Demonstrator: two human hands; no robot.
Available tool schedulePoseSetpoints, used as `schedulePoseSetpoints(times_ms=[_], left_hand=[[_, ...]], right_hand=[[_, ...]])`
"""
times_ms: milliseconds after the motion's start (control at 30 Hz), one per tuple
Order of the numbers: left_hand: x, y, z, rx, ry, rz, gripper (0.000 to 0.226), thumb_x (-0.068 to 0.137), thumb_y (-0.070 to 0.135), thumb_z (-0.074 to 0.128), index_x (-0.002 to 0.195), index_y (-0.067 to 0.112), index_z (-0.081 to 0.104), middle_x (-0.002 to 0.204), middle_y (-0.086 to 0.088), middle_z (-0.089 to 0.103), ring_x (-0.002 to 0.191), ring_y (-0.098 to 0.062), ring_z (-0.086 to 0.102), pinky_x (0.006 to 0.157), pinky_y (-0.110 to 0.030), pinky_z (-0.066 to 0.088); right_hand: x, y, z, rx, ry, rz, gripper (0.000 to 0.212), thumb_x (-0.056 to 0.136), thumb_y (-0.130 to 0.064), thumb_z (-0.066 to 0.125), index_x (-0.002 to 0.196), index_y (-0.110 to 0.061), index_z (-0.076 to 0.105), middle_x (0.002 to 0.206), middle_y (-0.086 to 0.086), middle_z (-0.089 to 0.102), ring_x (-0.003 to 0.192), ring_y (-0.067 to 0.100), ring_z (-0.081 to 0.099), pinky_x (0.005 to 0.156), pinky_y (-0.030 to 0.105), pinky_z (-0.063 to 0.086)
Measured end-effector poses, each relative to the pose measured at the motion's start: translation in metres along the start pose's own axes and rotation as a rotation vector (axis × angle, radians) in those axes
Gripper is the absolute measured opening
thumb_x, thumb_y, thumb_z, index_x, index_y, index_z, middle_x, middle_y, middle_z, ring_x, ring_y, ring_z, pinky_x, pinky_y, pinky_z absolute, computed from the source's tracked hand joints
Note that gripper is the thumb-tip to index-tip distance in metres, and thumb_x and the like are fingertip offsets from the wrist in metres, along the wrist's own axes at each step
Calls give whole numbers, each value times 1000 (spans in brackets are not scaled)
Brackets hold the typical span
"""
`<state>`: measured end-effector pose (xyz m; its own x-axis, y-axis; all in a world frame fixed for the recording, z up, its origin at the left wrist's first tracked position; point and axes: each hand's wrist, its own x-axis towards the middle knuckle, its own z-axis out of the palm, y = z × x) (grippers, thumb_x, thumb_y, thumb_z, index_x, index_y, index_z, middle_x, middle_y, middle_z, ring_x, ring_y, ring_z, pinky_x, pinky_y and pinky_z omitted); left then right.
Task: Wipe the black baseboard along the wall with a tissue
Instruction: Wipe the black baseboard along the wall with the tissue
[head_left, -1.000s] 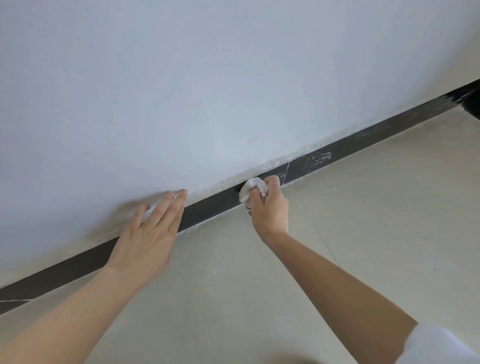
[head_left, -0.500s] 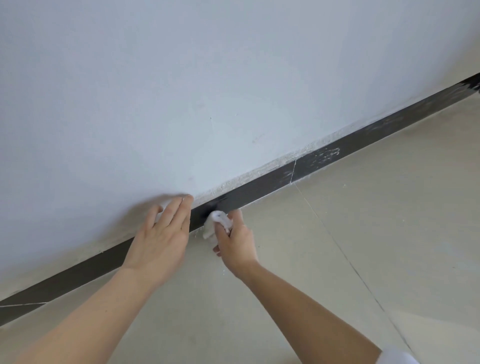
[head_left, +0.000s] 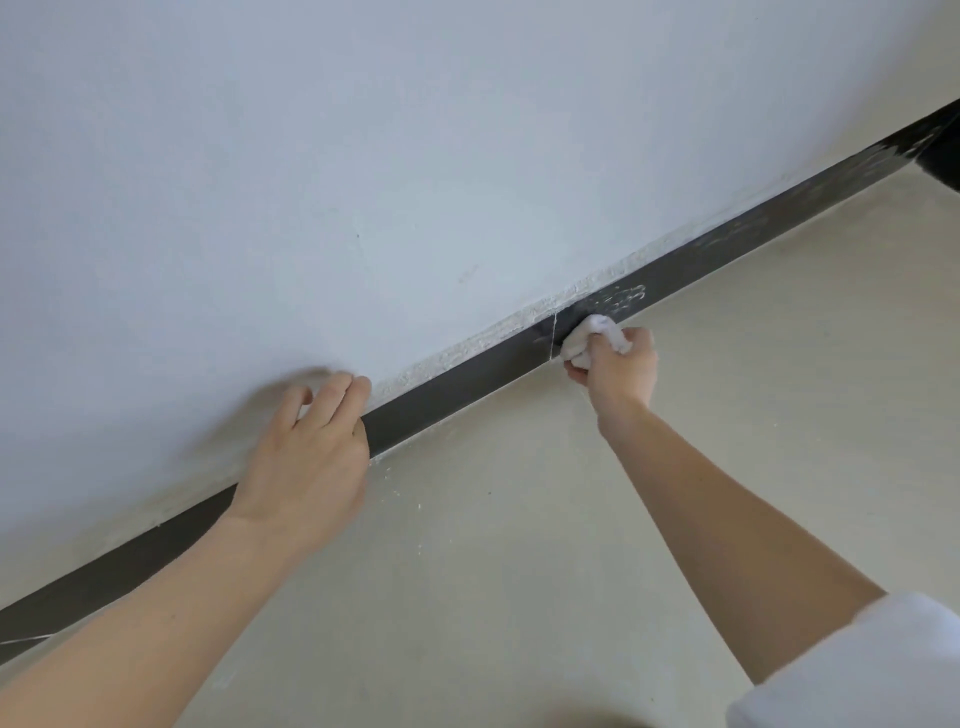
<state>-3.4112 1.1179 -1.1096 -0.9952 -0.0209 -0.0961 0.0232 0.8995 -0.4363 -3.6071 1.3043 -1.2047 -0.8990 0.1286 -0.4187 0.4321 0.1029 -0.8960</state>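
Landmark: the thin pale vertical seam (head_left: 552, 340) in the long glossy black baseboard (head_left: 467, 379), which runs along the foot of the wall.
My right hand (head_left: 621, 371): just right of the seam, my fingers curled tight round a crumpled white paper tissue (head_left: 592, 340).
Tissue: bunched in my right fist and pressed against the face of the baseboard, just beside the seam on its right.
My left hand (head_left: 306, 457): well left of the seam, holding nothing, fingers straight and close together; it lies across the baseboard with the fingertips on the wall above it.
Smears: whitish streaks (head_left: 621, 299) on the baseboard, right of the seam and just above the tissue.
Top edge: a rough white plaster crust (head_left: 467, 345) follows the baseboard's upper edge on both sides of the seam.
Wall: pale blue-white painted wall (head_left: 363, 156), above the seam.
Floor: smooth beige floor (head_left: 519, 571), below the seam; white crumbs (head_left: 395, 478) lie on it left of the seam, near my left hand.
Sleeve: white sleeve (head_left: 857, 670) on my right arm, far right and below the seam.
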Motion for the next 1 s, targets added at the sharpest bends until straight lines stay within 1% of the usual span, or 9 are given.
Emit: schedulePoseSetpoints(times_ms=[100, 233, 333, 433, 533, 733, 800, 900, 1000], left_hand=[[24, 13, -8, -55, 138, -6, 34, 62, 6, 57, 95, -1, 62, 105, -14, 58, 101, -31, 44, 76, -39, 32], [54, 33, -15, -26, 152, 70, 62, 68, 10, 45, 129, -2, 49, 122, -13, 51, 111, -30, 42, 81, -39, 34], [65, 40, -15, -26, 97, 63, 56, 68, 12, 44, 122, -3, 54, 124, -12, 50, 112, -28, 41, 80, -38, 36], [69, 43, -14, -49, 55, 51, 60, 59, 15, 68, 115, -5, 60, 121, -13, 54, 109, -28, 42, 77, -37, 33], [72, 41, -14, -111, 69, 36, 60, 54, 13, 71, 111, -5, 62, 116, -12, 56, 105, -28, 44, 73, -40, 41], [75, 41, -13, -207, 70, 41, 53, 49, 8, 72, 101, -4, 67, 114, -7, 57, 105, -27, 42, 69, -41, 50], [76, 43, -14, -220, 72, 37, 51, 45, 7, 74, 94, -3, 69, 113, -6, 59, 105, -25, 42, 67, -40, 50], [80, 45, -19, -214, 62, 25, 50, 41, 8, 76, 90, -1, 70, 112, -5, 59, 104, -25, 43, 65, -40, 49], [79, 44, -23, -199, 9, 18, 50, 44, 11, 75, 92, 0, 69, 115, -3, 57, 105, -22, 39, 64, -39, 47]], right_hand=[[-22, -1, -7, 59, 57, -38, 17, 92, -23, 52, 98, -8, 46, 74, 1, 58, 53, 21, 63, 58, 35, 55], [-67, 23, 4, -204, -314, -168, 8, 89, -22, 53, 91, -17, 47, 69, 7, 61, 62, 26, 62, 56, 41, 54], [-69, 19, 16, -336, -461, -278, 12, 89, -23, 53, 89, -17, 42, 62, 4, 53, 56, 21, 50, 52, 35, 46], [-49, -2, 13, -287, -382, -268, 13, 90, -18, 52, 88, -14, 40, 63, -4, 44, 53, 11, 39, 47, 23, 35], [-22, -19, -3, -200, -240, -223, 9, 87, -14, 52, 87, -11, 43, 65, -4, 45, 57, 11, 43, 43, 13, 31], [15, -29, -32, -133, 3, -73, 12, 89, -19, 49, 95, -11, 45, 75, 2, 56, 72, 24, 62, 57, 30, 43], [-4, -17, -30, -191, -111, -89, 15, 90, -26, 50, 95, -12, 45, 75, 4, 57, 74, 32, 67, 57, 35, 45], [-41, -10, -11, -291, -403, -192, 14, 91, -25, 52, 89, -15, 42, 67, 2, 51, 59, 25, 56, 51, 35, 45], [-46, -23, -1, -296, -418, -227, 9, 90, -14, 49, 88, -13, 40, 62, -4, 43, 53, 15, 37, 45, 24, 32]])
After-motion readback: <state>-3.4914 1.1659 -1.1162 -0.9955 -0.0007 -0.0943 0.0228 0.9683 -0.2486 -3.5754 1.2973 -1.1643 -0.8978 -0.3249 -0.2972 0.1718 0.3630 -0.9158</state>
